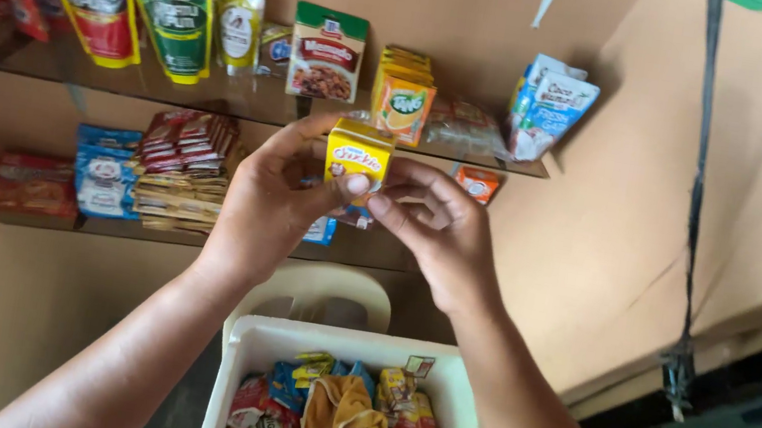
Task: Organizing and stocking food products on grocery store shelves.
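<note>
A small yellow carton (pixel 358 153) is held up in front of the shelves by both hands. My left hand (pixel 270 200) grips it from the left, thumb on its lower front. From the right, my right hand (pixel 438 225) pinches its lower edge with the fingertips. Just behind and above the carton stands a stack of orange sachet packs (pixel 403 99) on the upper shelf (pixel 247 101).
Upper shelf carries red, green and white stand-up pouches (pixel 174 17) and a blue-white pack (pixel 548 103). Lower shelf (pixel 196 239) holds blue packs and stacked sachets. Below my hands, a white tub (pixel 252 338) with packets and a yellow cloth rests on a plastic chair (pixel 320 287).
</note>
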